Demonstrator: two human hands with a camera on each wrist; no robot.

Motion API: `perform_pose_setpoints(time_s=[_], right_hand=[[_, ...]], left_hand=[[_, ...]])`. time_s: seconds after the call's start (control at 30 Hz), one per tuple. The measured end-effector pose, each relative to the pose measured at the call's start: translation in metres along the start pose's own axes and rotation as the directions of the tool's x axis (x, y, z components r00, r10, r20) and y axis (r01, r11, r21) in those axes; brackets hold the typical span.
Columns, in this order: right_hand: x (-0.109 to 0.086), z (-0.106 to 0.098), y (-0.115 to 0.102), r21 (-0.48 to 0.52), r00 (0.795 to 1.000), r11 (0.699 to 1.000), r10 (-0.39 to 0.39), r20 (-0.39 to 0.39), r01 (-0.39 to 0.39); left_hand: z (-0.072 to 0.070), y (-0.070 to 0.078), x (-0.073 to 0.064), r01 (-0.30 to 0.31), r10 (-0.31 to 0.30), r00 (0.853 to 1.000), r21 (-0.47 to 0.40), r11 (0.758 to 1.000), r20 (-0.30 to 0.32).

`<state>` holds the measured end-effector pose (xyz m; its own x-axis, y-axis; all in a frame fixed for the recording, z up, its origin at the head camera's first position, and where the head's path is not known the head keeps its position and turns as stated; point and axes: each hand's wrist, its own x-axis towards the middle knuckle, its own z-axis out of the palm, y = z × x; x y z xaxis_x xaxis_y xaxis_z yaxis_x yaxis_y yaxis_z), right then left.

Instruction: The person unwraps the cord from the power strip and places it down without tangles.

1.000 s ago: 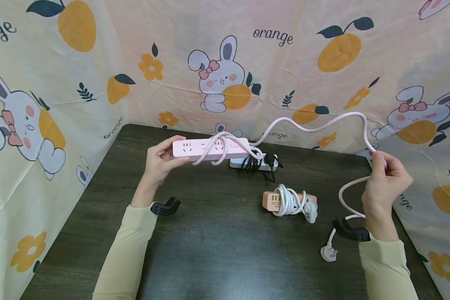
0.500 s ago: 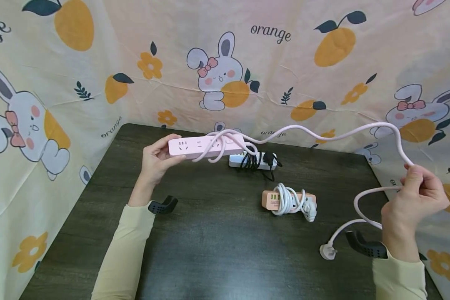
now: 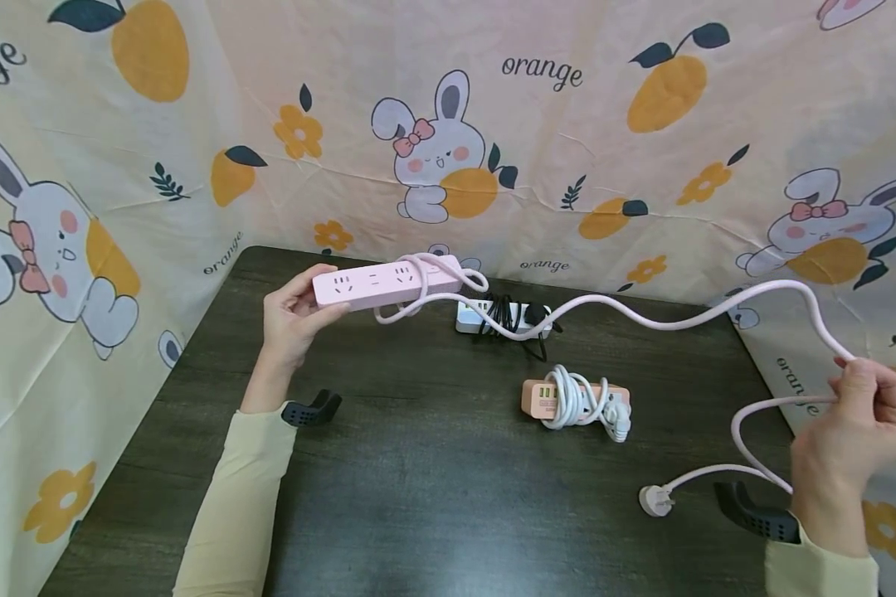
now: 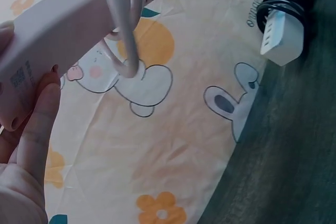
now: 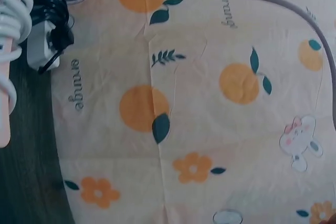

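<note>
My left hand (image 3: 287, 319) grips the left end of a pink power strip (image 3: 369, 286), thumb below and fingers behind, holding it up off the table. Loops of its own cord (image 3: 645, 322) still wrap the strip's right part. From there the cord runs in a long wavy span to my right hand (image 3: 862, 423), which pinches it between thumb and fingers at the far right. Beyond that hand the cord curves back to its plug (image 3: 654, 501) on the right of the table. In the left wrist view the strip's underside (image 4: 58, 30) shows, with loops hanging off it.
A white power strip (image 3: 471, 318) bundled in black cord lies at the table's back edge. In front of it is a peach power strip (image 3: 536, 400) wrapped in white cord. Printed cloth (image 3: 306, 182) walls the dark table (image 3: 418, 481) at back and sides.
My right hand has moved right and toward me, drawing out the cord; a loop has come off the strip. The left hand has shifted slightly left with the strip.
</note>
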<state>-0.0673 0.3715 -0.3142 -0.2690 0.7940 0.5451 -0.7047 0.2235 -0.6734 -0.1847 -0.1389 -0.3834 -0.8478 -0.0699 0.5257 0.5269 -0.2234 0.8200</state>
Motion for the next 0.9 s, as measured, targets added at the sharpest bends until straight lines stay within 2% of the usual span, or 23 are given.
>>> perform_pose_setpoints(time_s=[0.1, 0.17, 0.3, 0.43, 0.57, 0.67, 0.77, 0.83, 0.9], right_hand=[[0.003, -0.01, 0.004, 0.083, 0.999, 0.996, 0.029, -0.024, -0.027], [0.004, -0.019, 0.009, 0.091, 0.999, 0.995, 0.034, 0.005, -0.034], [0.004, -0.039, 0.021, 0.091, 0.993, 0.994, 0.053, 0.107, -0.063], [0.003, -0.058, 0.034, 0.107, 0.964, 0.986, 0.095, 0.249, -0.125], [0.0, -0.071, 0.043, 0.107, 0.91, 0.975, 0.137, 0.391, -0.193], [-0.002, -0.079, 0.045, 0.023, 0.86, 0.977, 0.174, 0.48, -0.21], [-0.005, -0.085, 0.046, -0.168, 0.799, 0.969, 0.244, 0.55, -0.18], [-0.007, -0.088, 0.047, -0.323, 0.753, 0.941, 0.287, 0.592, -0.105], [-0.009, -0.091, 0.049, -0.453, 0.708, 0.891, 0.337, 0.621, -0.027]], left_hand=[[-0.002, 0.004, 0.002, -0.01, 0.01, 0.999, 0.002, 1.0, -0.037], [-0.004, 0.006, 0.004, -0.016, 0.016, 0.998, 0.002, 1.0, -0.058], [-0.006, 0.011, 0.005, -0.031, 0.029, 0.996, -0.022, 0.999, -0.081], [-0.005, 0.015, 0.005, -0.056, 0.051, 0.995, -0.052, 0.997, -0.085], [-0.004, 0.019, 0.007, -0.073, 0.067, 0.994, -0.075, 0.994, -0.088], [-0.003, 0.021, 0.007, -0.078, 0.069, 0.993, -0.089, 0.993, -0.096], [-0.003, 0.022, 0.007, -0.079, 0.07, 0.993, -0.089, 0.993, -0.097], [-0.003, 0.023, 0.007, -0.079, 0.071, 0.993, -0.085, 0.993, -0.09], [-0.003, 0.023, 0.007, -0.078, 0.072, 0.994, -0.084, 0.993, -0.079]])
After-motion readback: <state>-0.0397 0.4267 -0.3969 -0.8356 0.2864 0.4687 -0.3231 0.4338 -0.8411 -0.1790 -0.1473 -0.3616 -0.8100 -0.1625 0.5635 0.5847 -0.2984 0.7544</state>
